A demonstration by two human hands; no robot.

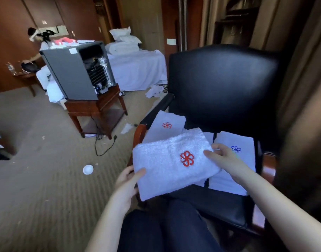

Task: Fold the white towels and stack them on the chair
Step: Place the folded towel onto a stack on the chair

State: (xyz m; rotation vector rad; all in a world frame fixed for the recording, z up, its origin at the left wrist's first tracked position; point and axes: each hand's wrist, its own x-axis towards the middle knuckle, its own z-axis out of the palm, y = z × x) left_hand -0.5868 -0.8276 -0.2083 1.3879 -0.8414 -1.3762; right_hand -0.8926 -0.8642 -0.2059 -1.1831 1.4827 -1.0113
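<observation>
A folded white towel (165, 160) with a red flower emblem hangs above the front of the black leather chair (223, 79). My left hand (128, 182) grips its lower left edge, thumb on top. My right hand (223, 159) pinches its right edge. On the seat lie two folded white towels: one with a red emblem (165, 124) at the back left, one with a blue emblem (234, 160) at the right, partly hidden by my right hand.
My dark-trousered legs (165, 224) are in front of the chair. A small fridge (74, 73) stands on a wooden side table (96, 110) with a cable on the carpet. A white lid (88, 169) lies on the floor. A bed (138, 70) and another person (41, 39) are behind.
</observation>
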